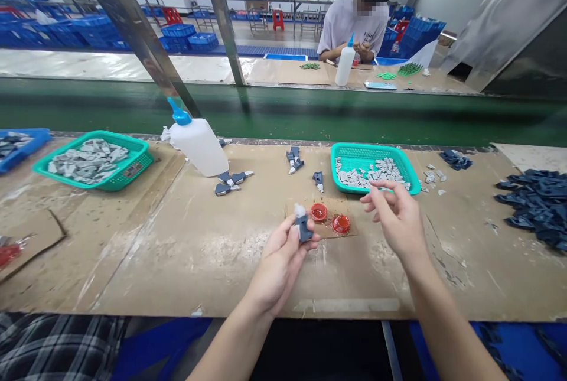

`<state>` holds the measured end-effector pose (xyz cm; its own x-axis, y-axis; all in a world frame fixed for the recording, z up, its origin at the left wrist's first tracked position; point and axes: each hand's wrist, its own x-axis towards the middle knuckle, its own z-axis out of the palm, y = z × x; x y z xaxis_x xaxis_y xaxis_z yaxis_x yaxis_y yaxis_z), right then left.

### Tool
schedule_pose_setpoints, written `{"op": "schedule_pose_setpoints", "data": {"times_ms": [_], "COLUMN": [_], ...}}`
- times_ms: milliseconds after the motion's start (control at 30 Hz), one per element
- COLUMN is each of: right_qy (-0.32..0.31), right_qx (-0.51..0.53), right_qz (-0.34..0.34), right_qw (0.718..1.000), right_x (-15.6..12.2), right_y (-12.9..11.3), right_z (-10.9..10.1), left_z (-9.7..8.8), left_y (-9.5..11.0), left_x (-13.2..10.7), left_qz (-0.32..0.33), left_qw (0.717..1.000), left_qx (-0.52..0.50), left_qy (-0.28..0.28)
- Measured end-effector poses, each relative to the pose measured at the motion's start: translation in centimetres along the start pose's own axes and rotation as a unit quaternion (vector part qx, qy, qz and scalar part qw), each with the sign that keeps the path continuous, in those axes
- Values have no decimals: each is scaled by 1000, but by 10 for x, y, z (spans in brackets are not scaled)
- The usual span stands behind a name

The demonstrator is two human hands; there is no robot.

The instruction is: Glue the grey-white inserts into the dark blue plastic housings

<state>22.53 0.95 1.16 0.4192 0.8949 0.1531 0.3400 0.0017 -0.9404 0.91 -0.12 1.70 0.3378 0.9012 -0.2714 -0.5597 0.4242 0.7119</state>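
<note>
My left hand (283,257) grips a small dark blue-grey plastic part (303,230) with a pale grey piece at its upper end. Just beyond that hand sit two red caps (341,224) holding what looks like liquid, on a scrap of cardboard. My right hand (396,215) hovers at the near right edge of a green basket (376,187) of small light grey pieces. Its thumb and index finger come together; anything between them is too small to make out. Similar dark parts with grey ends (318,181) lie farther back on the bench.
A white squeeze bottle (199,143) with a blue nozzle stands at left, beside another green basket (116,180) of grey pieces. Dark parts (538,204) are heaped at right. Across a green belt (283,112), another person (354,26) works near a similar bottle (344,67).
</note>
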Motion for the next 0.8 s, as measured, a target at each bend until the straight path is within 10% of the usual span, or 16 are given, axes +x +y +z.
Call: {"op": "schedule_pose_setpoints", "data": {"times_ms": [200,467,533,667,800], "right_qy": [-94,-282,-298,-279,-206], "right_qx": [-311,-334,-334,-342,-342], "right_qz": [-53,-62,-68,-78,-82], "right_qw": [944,897,892,894,913], "right_x": [90,143,145,143,133], "right_y": [35,41,42,48,48], "right_z": [-17,-11,-11,-7,-6], "left_z": [-47,-101,-116,-135,-121], "left_y": [34,80,83,91,98], "left_x": [3,21,36,67,94], "left_qz": [66,174,231,308,316], "left_qw": [996,960,895,674,597], "left_qx": [12,170,348,645,721], "left_qy": [60,137,160,185,155]}}
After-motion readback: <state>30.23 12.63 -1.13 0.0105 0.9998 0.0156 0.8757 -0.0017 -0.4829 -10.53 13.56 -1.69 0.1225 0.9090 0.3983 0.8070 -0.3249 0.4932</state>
